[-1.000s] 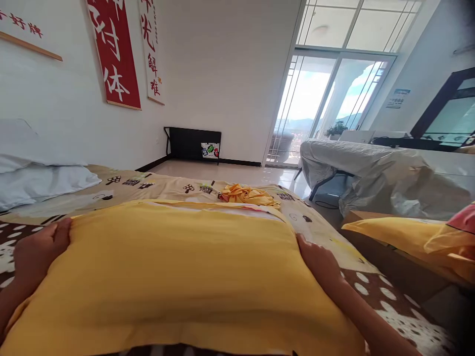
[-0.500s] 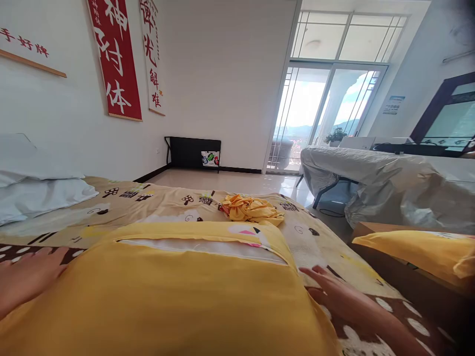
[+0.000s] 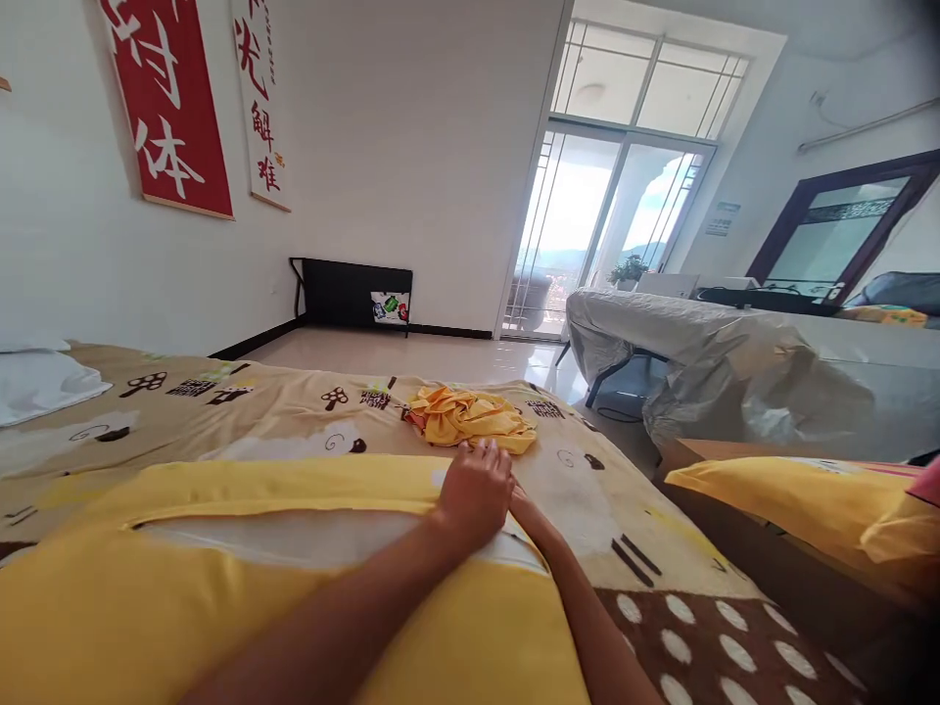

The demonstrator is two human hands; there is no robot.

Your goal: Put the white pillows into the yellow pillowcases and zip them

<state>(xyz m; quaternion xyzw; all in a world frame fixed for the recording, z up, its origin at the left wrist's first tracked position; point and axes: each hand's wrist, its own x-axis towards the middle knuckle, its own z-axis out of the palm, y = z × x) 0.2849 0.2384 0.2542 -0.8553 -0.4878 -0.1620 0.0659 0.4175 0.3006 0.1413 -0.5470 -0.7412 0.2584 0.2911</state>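
Observation:
A yellow pillow (image 3: 470, 627) lies before me on the bed, its cover parted along a long slit with white filling (image 3: 294, 539) showing through. My left hand (image 3: 477, 494) reaches across to the far right corner of the pillow, fingers bent together over the cover's edge. Close against it, my right hand (image 3: 521, 504) comes up along the right side; its fingers are mostly hidden behind the left hand. Just beyond both hands sits a crumpled yellow cloth (image 3: 470, 416).
A patterned blanket (image 3: 242, 411) covers the bed. White fabric (image 3: 48, 382) rests at the left. Another yellow pillow (image 3: 778, 499) lies on a brown box (image 3: 705, 509) to the right. Behind it stands a plastic-covered table (image 3: 661, 308); a black folded table (image 3: 338, 294) leans against the wall.
Both hands have left the pillow's two sides and come together at its far right corner, the left arm crossing over the pillow. My view has turned rightward.

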